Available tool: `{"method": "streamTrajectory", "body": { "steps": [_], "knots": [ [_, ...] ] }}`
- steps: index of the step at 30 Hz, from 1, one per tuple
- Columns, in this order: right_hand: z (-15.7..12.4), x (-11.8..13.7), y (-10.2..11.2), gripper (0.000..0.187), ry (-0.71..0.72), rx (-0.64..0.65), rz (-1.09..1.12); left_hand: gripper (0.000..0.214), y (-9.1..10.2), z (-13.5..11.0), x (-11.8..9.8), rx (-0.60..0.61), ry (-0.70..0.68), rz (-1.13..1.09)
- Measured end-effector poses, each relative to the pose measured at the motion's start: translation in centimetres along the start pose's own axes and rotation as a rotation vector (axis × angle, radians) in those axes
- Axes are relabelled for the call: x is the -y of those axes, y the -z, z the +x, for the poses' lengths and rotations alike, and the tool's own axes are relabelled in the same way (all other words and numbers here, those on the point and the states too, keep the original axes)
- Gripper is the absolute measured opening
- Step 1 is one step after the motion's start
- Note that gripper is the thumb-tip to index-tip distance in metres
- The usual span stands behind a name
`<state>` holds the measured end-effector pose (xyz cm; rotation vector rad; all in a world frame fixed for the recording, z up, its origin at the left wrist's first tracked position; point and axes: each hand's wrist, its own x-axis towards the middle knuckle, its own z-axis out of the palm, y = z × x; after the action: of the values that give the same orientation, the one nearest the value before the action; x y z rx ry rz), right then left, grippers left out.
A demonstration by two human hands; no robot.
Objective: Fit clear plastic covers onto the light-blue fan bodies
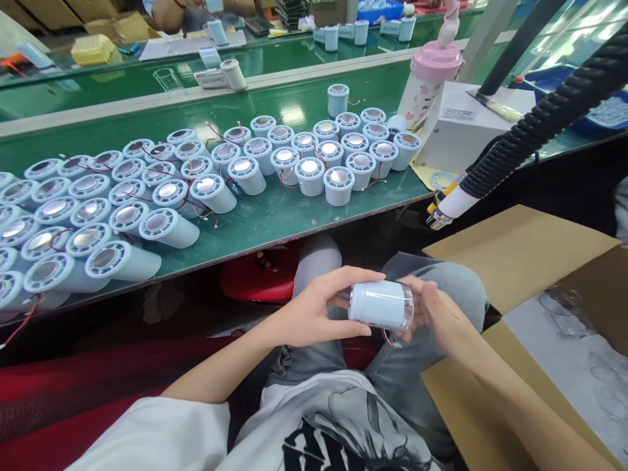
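Over my lap I hold a pale blue cylindrical housing (377, 303) lying sideways, with a clear cap on its right end and a thin red wire hanging below it. My left hand (318, 307) wraps its left end, fingers curled round it. My right hand (434, 313) grips the clear-capped right end. Both hands are closed on this one part, below the front edge of the green table (275, 222).
Many pale blue housings (127, 216) with shiny round faces and red wires lie in rows across the table. A pink bottle (432, 78) and white box (466, 124) stand at right. A black corrugated hose (549, 118) hangs over an open cardboard box (515, 255). Another person sits at the far bench.
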<state>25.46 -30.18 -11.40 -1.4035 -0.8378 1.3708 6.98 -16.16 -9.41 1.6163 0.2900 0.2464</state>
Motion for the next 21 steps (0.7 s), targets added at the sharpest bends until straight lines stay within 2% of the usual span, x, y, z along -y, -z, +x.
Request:
{"method": "streamTrajectory", "body": {
  "steps": [2, 4, 6, 7, 8, 10, 13, 15, 17, 21],
  "knots": [
    [-0.1, 0.1, 0.6, 0.06, 0.306, -0.05, -0.228, 0.063, 0.0, -0.1, -0.1, -0.004, 0.051, -0.063],
    [-0.1, 0.3, 1.1, 0.067, 0.587, -0.006, -0.488, 0.063, 0.0, -0.1, -0.2, -0.003, 0.094, -0.14],
    [-0.2, 0.6, 1.5, 0.066, 0.767, 0.053, -0.69, 0.063, 0.1, -0.1, -0.1, 0.004, 0.128, -0.205],
    [-0.2, 0.6, 1.5, 0.062, 0.789, 0.065, -0.736, 0.063, 0.1, 0.0, 0.0, 0.01, 0.141, -0.222],
    [-0.2, 0.7, 1.5, 0.059, 0.762, 0.068, -0.737, 0.065, 0.1, 0.0, 0.0, 0.019, 0.152, -0.227],
    [-0.3, 0.6, 1.4, 0.053, 0.593, 0.064, -0.598, 0.069, 0.3, 0.1, 0.0, 0.042, 0.144, -0.202],
    [-0.4, 0.6, 0.9, 0.047, 0.308, 0.12, -0.18, 0.076, 0.6, 0.2, -0.3, 0.085, 0.067, -0.15],
    [-0.4, 0.6, 0.6, 0.04, 0.211, 0.156, 0.028, 0.074, 0.8, 0.2, -0.4, 0.109, 0.055, -0.162],
    [-0.4, 0.6, 0.6, 0.038, 0.168, 0.138, 0.072, 0.073, 0.8, 0.2, -0.2, 0.113, 0.083, -0.211],
    [0.1, 0.4, 0.9, 0.044, 0.084, 0.082, -0.038, 0.079, 0.7, 0.2, 1.1, 0.128, 0.134, -0.294]
  ]
}}
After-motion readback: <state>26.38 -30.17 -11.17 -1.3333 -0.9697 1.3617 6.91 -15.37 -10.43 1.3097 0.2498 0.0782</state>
